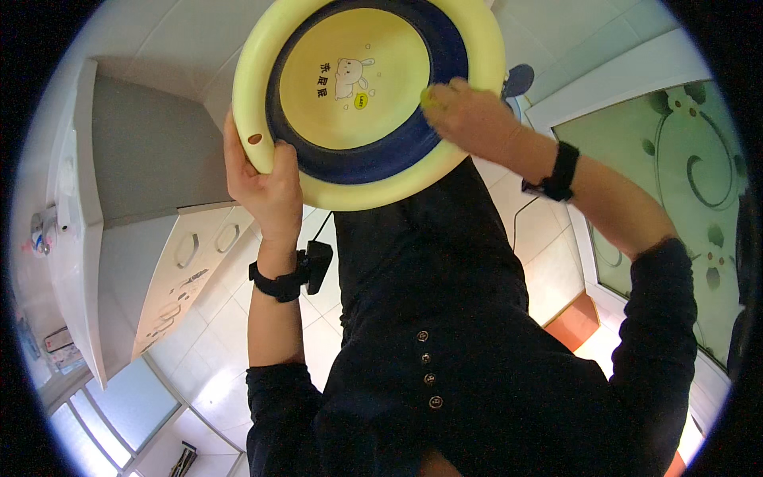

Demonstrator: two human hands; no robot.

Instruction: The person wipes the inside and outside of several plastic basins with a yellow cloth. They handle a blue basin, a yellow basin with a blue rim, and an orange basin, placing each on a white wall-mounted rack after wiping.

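A round basin (381, 195) with a pale yellow rim, a dark blue inner band and a yellow bottom is held up in front of me, its inside facing me. A cartoon animal is printed on the bottom. My left hand (266, 187) grips the rim at the lower left, beside a small oval hole, thumb on the inner side. My right hand (477, 123) is at the right of the basin, closed around a small yellow-green sponge-like piece (430, 98) against the dark blue band. Motion blurs that hand, and its fingers hide most of the piece.
A white washbasin (83, 238) on a cabinet with pale doors (191, 258) stands at the left. To the right is a white-framed door with a green floral glass panel (668, 167). Pale tiles (195, 354) cover the floor; a brown-orange box-like thing (572, 322) sits near the door.
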